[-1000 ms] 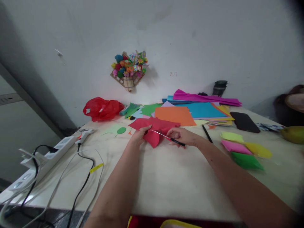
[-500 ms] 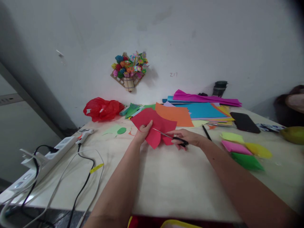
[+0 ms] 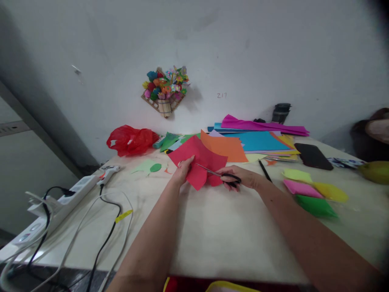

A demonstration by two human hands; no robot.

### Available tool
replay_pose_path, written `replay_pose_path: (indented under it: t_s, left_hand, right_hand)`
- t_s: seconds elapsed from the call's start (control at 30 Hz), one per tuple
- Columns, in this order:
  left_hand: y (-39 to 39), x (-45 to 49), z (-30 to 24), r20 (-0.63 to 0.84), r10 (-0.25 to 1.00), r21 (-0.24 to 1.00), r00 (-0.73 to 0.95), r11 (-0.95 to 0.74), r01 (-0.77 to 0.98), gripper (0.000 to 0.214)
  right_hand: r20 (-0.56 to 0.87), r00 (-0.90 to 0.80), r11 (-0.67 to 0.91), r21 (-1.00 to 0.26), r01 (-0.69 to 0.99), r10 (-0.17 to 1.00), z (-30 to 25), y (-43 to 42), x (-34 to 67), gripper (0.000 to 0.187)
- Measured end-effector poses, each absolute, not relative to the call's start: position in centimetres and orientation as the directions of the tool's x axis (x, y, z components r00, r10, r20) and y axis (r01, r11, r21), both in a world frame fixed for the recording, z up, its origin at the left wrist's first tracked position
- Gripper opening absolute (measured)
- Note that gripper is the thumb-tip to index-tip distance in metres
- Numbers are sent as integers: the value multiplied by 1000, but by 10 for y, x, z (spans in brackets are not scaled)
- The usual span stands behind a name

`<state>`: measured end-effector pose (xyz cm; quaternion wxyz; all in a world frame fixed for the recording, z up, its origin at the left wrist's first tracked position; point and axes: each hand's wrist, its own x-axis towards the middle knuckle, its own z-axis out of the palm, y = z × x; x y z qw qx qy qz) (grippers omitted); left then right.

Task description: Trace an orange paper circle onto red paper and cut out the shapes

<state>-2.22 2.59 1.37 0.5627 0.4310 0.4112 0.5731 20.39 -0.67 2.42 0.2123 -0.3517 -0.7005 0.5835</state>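
My left hand [image 3: 184, 169] pinches a red sheet of paper [image 3: 203, 153] by its left side, thumb on top, holding it raised over the table. A cut runs into the sheet, leaving a rounded lobe at its lower edge. My right hand [image 3: 238, 177] is closed round the black handles of a pair of scissors [image 3: 231, 179]. Their blades point left across the red paper, with the tip near my left thumb. Behind the red sheet lies an orange sheet of paper [image 3: 227, 149].
A power strip [image 3: 71, 198] with loose cables lies at left. Further back are a red plastic bag [image 3: 132, 140], stacked coloured paper [image 3: 259, 142] and a dark cup [image 3: 281, 112]. On the right lie a phone [image 3: 313, 156], a black pen [image 3: 265, 170] and small coloured packets [image 3: 316, 206].
The red paper has shifted and tilted slightly in my left hand. My right fingers have drawn in a little round the scissor handles; the scissors stay at nearly the same spot.
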Motion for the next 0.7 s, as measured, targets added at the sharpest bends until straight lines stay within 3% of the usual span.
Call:
replay_pose_path:
  t_s: [0.3,0.47,0.6,0.7]
  left_hand:
    - [18,-19,20,102,990,978,94,-83,-189,43]
    - [15,-21,21,41,992,998,122,-35,-53,41]
    - [16,-31,19,-48,934,998,353,33,47,37]
    - [19,-36,17,-54,905,997,421,26,72,35]
  right_hand:
    - [-107,-647,91,-960,265,755,21,-4,203,23]
    - [-67,-588,111,-959,262,806,20,-4,203,26]
    - [-36,-578,132,-960,246,815,18,-3,203,28]
    - [-57,-583,114,-961,253,810,18,-2,204,29]
